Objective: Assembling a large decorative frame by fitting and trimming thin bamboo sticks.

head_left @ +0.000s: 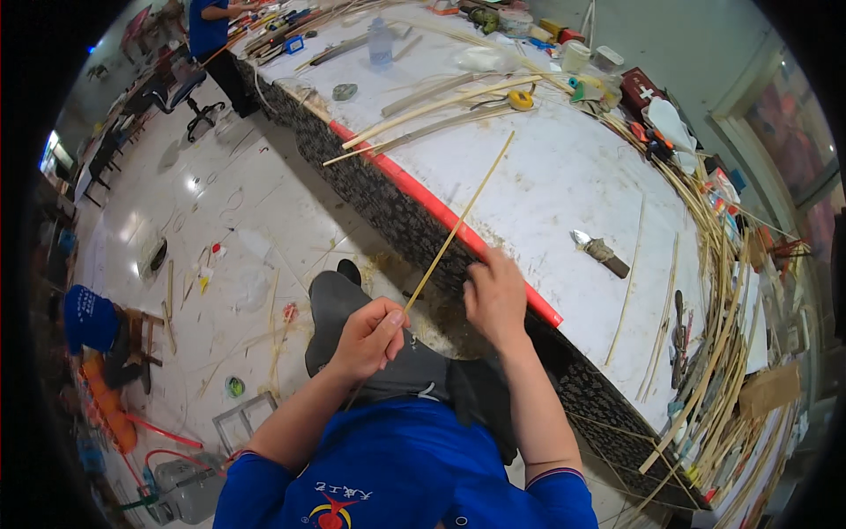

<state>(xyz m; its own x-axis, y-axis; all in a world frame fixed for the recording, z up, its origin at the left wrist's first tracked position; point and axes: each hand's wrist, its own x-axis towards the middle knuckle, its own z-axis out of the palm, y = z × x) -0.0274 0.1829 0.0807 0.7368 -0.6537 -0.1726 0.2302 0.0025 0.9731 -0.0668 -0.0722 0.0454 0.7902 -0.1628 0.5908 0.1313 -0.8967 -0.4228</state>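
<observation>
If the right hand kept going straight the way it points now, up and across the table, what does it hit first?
Probably the thin bamboo strip the right hand already touches at the table's red edge. Beyond it lies bare white tabletop; depth is uncertain.

bamboo strip: pale yellow | bench: white top, red edge band, black-and-grey speckled side | shirt: blue, red-and-white emblem | trousers: dark grey | floor: glossy pale grey tiles | tape measure: yellow
</observation>
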